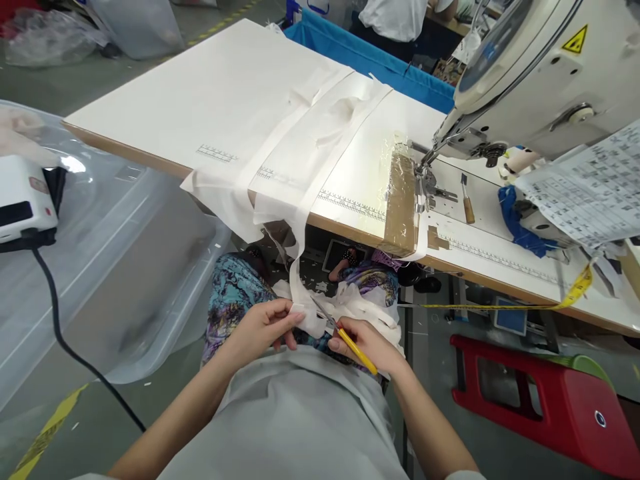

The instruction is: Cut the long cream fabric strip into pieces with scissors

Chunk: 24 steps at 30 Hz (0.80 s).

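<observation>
My left hand (265, 328) pinches the edge of a white fabric strip (299, 283) above my lap. The strip runs up over the table's front edge to more thin white fabric (280, 143) lying across the tabletop. In my right hand (373, 343) is a pair of thread snips (357, 351) with a yellow handle. Their metal blades point up and left, beside the strip; whether they touch it I cannot tell. A heap of white fabric (367, 310) rests on my patterned trousers (235, 290).
A sewing machine (540, 80) stands on the white table (200, 87) at right. A small brown-handled tool (467, 207) and a yellow tape measure (577, 287) are near it. Clear plastic bins (165, 267) flank me at left, a red stool (545, 413) at right. Another person (393, 20) is beyond.
</observation>
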Each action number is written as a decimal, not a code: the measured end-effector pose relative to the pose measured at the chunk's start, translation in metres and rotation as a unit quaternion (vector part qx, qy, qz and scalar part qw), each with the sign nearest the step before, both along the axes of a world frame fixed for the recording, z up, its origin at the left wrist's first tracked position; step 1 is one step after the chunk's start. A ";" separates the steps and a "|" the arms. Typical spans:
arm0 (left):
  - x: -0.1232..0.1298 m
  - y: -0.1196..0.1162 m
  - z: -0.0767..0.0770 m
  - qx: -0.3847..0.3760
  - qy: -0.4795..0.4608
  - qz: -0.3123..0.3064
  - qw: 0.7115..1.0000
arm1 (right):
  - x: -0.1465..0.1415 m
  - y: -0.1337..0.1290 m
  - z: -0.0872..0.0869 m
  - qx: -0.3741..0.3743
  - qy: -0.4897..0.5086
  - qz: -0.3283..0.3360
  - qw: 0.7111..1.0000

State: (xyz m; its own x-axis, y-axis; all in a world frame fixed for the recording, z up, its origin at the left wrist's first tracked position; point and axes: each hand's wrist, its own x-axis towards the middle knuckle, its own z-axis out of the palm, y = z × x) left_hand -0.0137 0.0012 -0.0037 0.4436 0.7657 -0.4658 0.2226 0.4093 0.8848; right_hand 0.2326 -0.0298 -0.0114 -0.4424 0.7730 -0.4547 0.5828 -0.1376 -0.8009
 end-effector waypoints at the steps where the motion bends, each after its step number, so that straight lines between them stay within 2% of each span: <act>1: 0.000 0.000 0.001 -0.034 -0.019 0.007 0.999 | 0.000 0.002 0.000 -0.001 -0.004 0.013 1.000; 6: -0.001 0.001 -0.002 -0.090 -0.073 0.044 0.992 | -0.001 0.017 0.004 -0.009 -0.018 0.084 0.996; 13: -0.004 0.002 0.000 -0.130 -0.084 0.067 0.986 | -0.007 0.030 0.009 0.004 -0.044 0.138 0.989; 20: -0.005 0.003 -0.005 -0.134 -0.078 0.072 0.985 | -0.013 0.028 0.015 0.087 -0.147 0.133 0.976; 24: -0.007 0.003 -0.010 -0.127 -0.082 0.059 0.987 | -0.014 0.025 0.012 0.099 -0.165 0.117 0.974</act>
State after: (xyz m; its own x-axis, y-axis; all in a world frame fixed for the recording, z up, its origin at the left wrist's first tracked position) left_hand -0.0211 0.0043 -0.0141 0.4431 0.6842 -0.5793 0.0228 0.6374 0.7702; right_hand 0.2184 -0.0043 0.0009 -0.4717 0.7560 -0.4538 0.8097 0.1676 -0.5624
